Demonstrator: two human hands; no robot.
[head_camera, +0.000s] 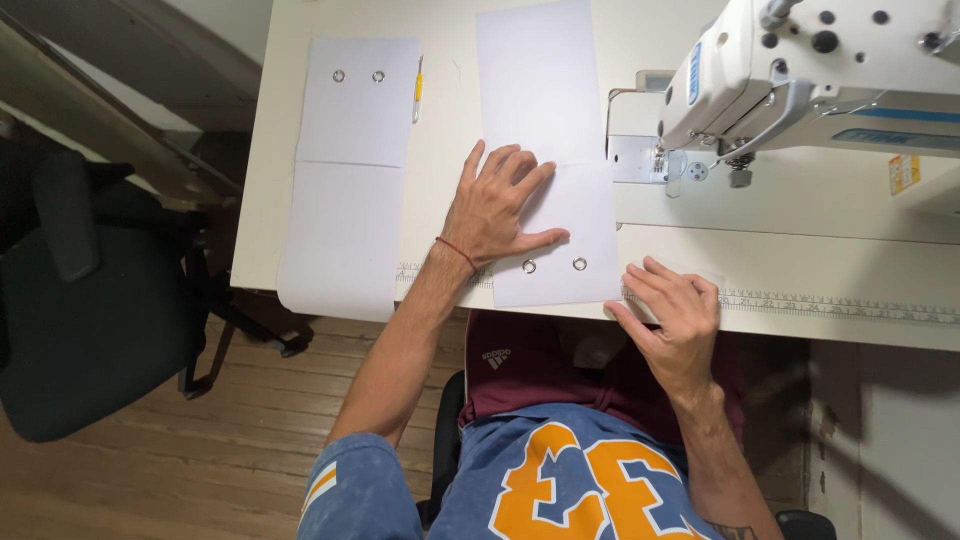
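Left hand (497, 205) is pressing flat, fingers spread, on a white fabric strip (545, 110) w/ two metal eyelets (553, 265). Right hand (672, 312) is resting open at table edge (850, 325), gripping nothing, beside a sewing machine (800, 70).

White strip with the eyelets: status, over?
Left hand flat on white strip. Right hand at its near corner, table edge. Sewing machine right of strip, apart. Nothing in the way.
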